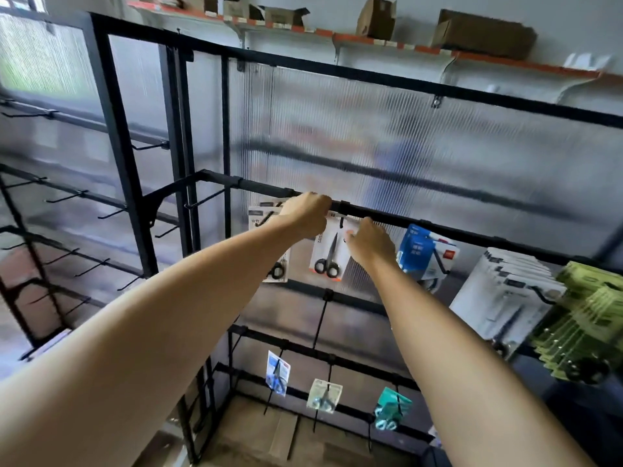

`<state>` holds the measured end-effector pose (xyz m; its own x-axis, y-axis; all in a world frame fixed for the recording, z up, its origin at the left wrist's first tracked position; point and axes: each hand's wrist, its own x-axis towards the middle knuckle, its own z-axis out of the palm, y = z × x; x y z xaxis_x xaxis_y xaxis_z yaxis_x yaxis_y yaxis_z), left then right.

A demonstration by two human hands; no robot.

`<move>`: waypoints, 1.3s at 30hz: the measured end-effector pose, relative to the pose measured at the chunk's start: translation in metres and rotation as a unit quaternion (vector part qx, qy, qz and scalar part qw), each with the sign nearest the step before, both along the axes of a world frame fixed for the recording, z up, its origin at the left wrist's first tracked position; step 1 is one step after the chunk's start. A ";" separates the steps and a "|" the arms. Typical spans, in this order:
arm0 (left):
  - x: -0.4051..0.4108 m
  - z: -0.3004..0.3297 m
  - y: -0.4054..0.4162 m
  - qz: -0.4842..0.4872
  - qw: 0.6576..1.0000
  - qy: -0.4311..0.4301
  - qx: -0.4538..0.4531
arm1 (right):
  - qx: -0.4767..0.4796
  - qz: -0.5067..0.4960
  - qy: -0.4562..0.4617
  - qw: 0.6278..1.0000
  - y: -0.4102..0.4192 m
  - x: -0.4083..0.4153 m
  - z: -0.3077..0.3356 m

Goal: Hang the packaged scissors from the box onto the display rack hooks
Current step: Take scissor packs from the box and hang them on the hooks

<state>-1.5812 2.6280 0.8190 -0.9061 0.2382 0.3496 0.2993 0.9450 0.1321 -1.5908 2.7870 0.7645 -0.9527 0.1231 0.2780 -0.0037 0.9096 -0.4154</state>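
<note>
Both arms were up at the middle rail (371, 212) of the black display rack. Left hand (305, 214) had fingers curled at the rail/top edge of the scissors pkg (328, 252); whether it gripped the card, the hook or the bar couldn't be told, contact hidden by the knuckles. Right hand (369, 242) was just beside the pkg's right edge, fingers bent toward the card top; looked like a pinch on it but the fingertips were blurred, so not certain. Pkg was a white card w/ black-handled scissors, hanging roughly upright under the rail; hook hole not visible, so seated vs. half-on couldn't be judged. Progress: one similar scissors pkg (278, 264) hung just left of it, partly behind the left forearm. Lower rail carried three other scissor packs: blue (278, 374), clear (324, 396), teal (391, 407). To the right hung blue boxes (416, 247), white packs (505, 291), green packs (586, 318). Many hooks on the left rack section (67, 197) stood bare, so plenty of room left. Supply box not clearly in view; remaining count unknown. Judged early-to-mid task, this pkg in the act of being hung.
</note>
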 end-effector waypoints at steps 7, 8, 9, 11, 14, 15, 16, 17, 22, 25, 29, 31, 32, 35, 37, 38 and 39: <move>0.014 -0.037 -0.002 -0.090 0.990 -0.094 -0.057 | -0.052 -0.065 -0.055 0.995 -0.007 0.032 -0.030; 0.019 -0.041 -0.003 -0.098 0.988 -0.103 -0.063 | -0.043 -0.075 -0.061 0.994 -0.009 0.038 -0.034; 0.022 -0.046 -0.004 -0.103 0.986 -0.108 -0.069 | -0.034 -0.082 -0.067 0.994 -0.011 0.043 -0.038; 0.029 -0.058 -0.006 -0.118 0.983 -0.120 -0.071 | -0.033 -0.088 -0.083 0.992 -0.014 0.060 -0.046; 0.040 -0.078 -0.007 -0.137 0.978 -0.140 -0.071 | -0.040 -0.087 -0.099 0.990 -0.019 0.087 -0.060; 0.045 -0.085 -0.004 -0.148 0.975 -0.148 -0.081 | -0.040 -0.094 -0.101 0.990 -0.019 0.100 -0.067; 0.050 -0.093 -0.001 -0.157 0.971 -0.154 -0.090 | -0.034 -0.097 -0.105 0.989 -0.020 0.112 -0.073; 0.056 -0.098 0.002 -0.167 0.968 -0.159 -0.099 | -0.031 -0.100 -0.114 0.988 -0.020 0.123 -0.078; 0.094 -0.142 0.026 -0.236 0.942 -0.209 -0.117 | -0.053 -0.140 -0.153 0.977 -0.007 0.186 -0.121; 0.122 -0.170 0.052 -0.256 0.929 -0.238 -0.122 | -0.086 -0.181 -0.183 0.963 0.013 0.225 -0.145; 0.156 -0.199 0.093 -0.289 0.911 -0.255 -0.145 | -0.103 -0.219 -0.200 0.950 0.047 0.266 -0.172; 0.169 -0.217 0.117 -0.301 0.903 -0.260 -0.161 | -0.121 -0.230 -0.198 0.945 0.068 0.285 -0.186; 0.174 -0.227 0.127 -0.304 0.899 -0.264 -0.171 | -0.128 -0.232 -0.199 0.944 0.078 0.292 -0.193; 0.192 -0.258 0.166 -0.311 0.886 -0.278 -0.202 | -0.157 -0.248 -0.212 0.932 0.117 0.322 -0.222; 0.202 -0.278 0.187 -0.311 0.878 -0.304 -0.198 | -0.184 -0.257 -0.222 0.922 0.137 0.338 -0.241; 0.208 -0.286 0.199 -0.321 0.873 -0.311 -0.197 | -0.193 -0.260 -0.230 0.918 0.147 0.347 -0.250; 0.213 -0.295 0.209 -0.333 0.868 -0.312 -0.195 | -0.199 -0.266 -0.240 0.912 0.156 0.354 -0.259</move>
<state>-1.3681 2.8369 0.5244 -0.5065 0.7715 -0.3849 0.7811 0.5997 0.1741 -1.2363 2.9430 0.5058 -0.7287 0.6041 -0.3226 0.6634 0.5057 -0.5515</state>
